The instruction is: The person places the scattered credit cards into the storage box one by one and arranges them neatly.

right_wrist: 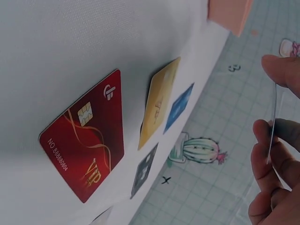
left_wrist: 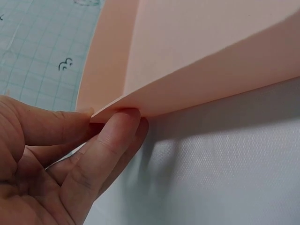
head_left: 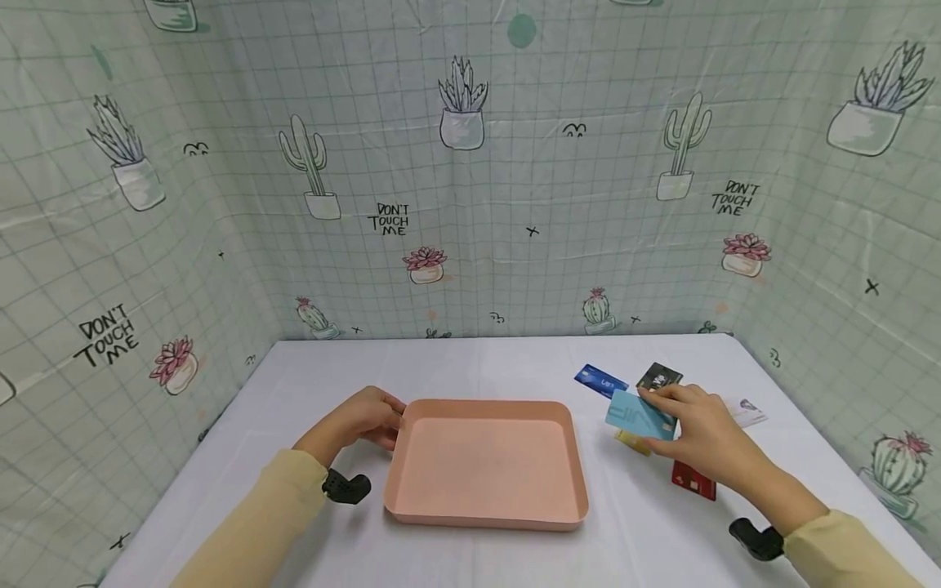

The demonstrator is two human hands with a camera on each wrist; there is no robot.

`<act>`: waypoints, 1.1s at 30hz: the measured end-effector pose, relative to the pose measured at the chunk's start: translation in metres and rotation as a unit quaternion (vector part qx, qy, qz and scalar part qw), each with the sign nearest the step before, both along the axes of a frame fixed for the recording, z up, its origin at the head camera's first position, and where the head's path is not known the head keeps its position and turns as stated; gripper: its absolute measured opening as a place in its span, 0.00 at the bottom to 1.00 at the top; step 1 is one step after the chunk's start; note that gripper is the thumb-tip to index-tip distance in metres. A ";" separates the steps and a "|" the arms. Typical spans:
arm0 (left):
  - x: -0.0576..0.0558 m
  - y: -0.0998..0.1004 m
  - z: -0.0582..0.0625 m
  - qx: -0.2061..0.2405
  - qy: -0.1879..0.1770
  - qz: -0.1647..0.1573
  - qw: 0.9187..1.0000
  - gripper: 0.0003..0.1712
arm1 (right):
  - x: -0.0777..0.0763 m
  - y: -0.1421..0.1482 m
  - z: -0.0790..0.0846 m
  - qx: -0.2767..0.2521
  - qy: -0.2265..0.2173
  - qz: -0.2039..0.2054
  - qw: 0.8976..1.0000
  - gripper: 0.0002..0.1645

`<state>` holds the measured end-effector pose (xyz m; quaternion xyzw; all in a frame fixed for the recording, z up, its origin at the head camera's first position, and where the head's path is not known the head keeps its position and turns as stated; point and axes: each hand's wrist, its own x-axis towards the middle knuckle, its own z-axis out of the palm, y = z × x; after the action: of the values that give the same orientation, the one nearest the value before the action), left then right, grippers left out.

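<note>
My right hand [head_left: 709,433] pinches a light blue bank card [head_left: 639,415] by its edges, thumb on one side and fingers on the other. In the right wrist view this card [right_wrist: 273,110] appears edge-on, raised above the white tabletop. Below and around it lie a red VIP card [right_wrist: 89,136], a yellow card [right_wrist: 159,103], a blue card [head_left: 600,380], a black card [head_left: 659,375] and a whitish card [head_left: 746,412]. At the left, my left hand [head_left: 370,418] grips a corner of the pink tray [left_wrist: 215,70], thumb at the rim and fingers against the outer wall.
The tray stands mid-table, its bare floor facing up, with the cards to its right. A white cloth [head_left: 470,555] covers the table. Behind and on both sides hangs a grid-patterned curtain [head_left: 515,180] printed with cacti. Each wrist carries a black device [head_left: 345,487].
</note>
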<state>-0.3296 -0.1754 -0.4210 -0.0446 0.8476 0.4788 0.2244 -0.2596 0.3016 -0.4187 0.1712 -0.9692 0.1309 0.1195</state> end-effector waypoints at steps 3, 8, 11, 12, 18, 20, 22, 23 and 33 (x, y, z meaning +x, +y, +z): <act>0.000 0.001 0.001 -0.004 0.003 -0.004 1.000 0.21 | -0.001 -0.003 0.000 0.002 0.003 0.002 1.000 0.45; -0.002 0.001 0.002 -0.017 0.007 -0.008 1.000 0.20 | -0.003 -0.011 -0.002 -0.005 0.013 0.009 1.000 0.43; -0.002 0.001 0.002 -0.016 0.007 -0.010 1.000 0.20 | -0.003 -0.015 -0.004 -0.008 0.016 0.015 1.000 0.41; -0.002 0.002 0.002 -0.016 0.008 -0.010 1.000 0.20 | -0.003 -0.017 -0.005 -0.007 0.015 0.016 1.000 0.41; 0.001 0.004 0.004 -0.020 0.011 -0.011 1.000 0.19 | -0.003 -0.023 -0.006 -0.017 0.012 0.028 0.999 0.40; 0.001 0.004 0.004 -0.021 0.012 -0.011 1.000 0.19 | -0.004 -0.025 -0.006 -0.031 0.010 0.037 0.999 0.40; 0.001 0.004 0.003 -0.020 0.014 -0.012 1.000 0.18 | -0.005 -0.027 -0.007 -0.044 0.005 0.047 0.998 0.39; 0.001 0.004 0.003 -0.019 0.014 -0.013 1.000 0.18 | -0.005 -0.029 -0.007 -0.052 0.001 0.051 0.997 0.39; 0.000 0.003 0.002 -0.014 0.018 -0.020 1.000 0.18 | -0.004 -0.041 -0.010 -0.085 -0.027 0.053 0.995 0.39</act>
<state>-0.3299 -0.1725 -0.4194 -0.0225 0.8586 0.4634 0.2182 -0.2639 0.2604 -0.4286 0.2081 -0.9469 0.2241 0.0998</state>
